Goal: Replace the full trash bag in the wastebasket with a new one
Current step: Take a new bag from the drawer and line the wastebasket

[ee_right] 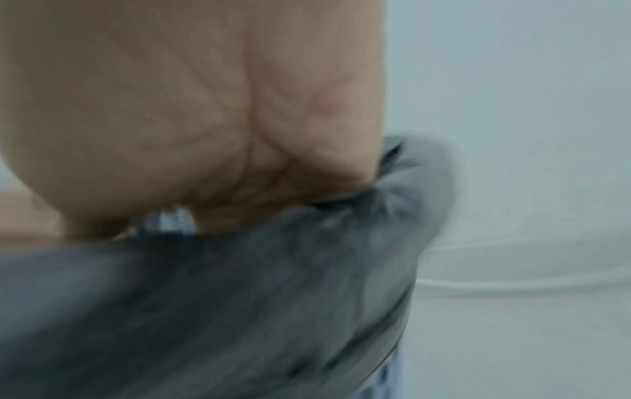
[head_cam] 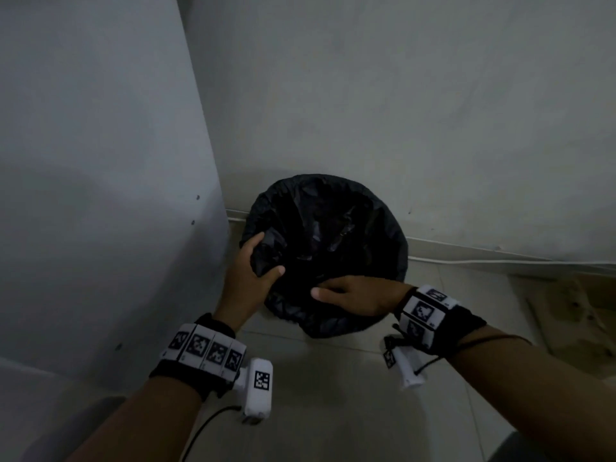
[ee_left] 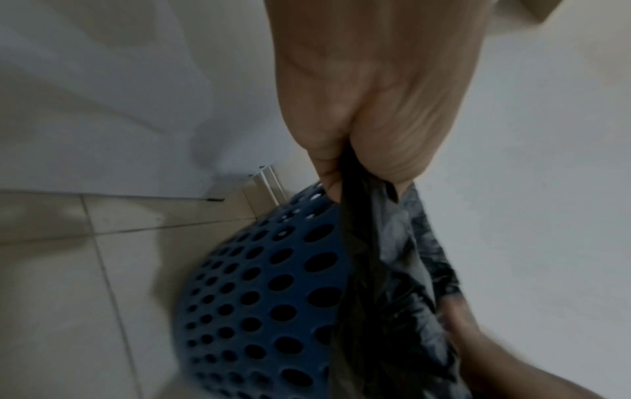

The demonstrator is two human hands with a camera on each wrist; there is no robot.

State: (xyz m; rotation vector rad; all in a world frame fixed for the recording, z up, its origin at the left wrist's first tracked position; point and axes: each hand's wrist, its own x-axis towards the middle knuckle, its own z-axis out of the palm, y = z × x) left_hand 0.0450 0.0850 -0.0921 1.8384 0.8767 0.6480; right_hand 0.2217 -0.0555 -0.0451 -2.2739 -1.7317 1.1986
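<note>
Here both hands (head_cam: 253,275) (head_cam: 353,295) grip the black bag (head_cam: 333,228).

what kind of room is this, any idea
Probably a plain indoor corner of a home or office; the room type isn't clear. A blue perforated wastebasket lined with a black trash bag stands on a pale tiled floor against a bare white wall, with a white cable along its base.

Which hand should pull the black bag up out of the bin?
Probably the left hand: it already grips a bunch of the black bag. The right hand only lies on the near edge.
</note>
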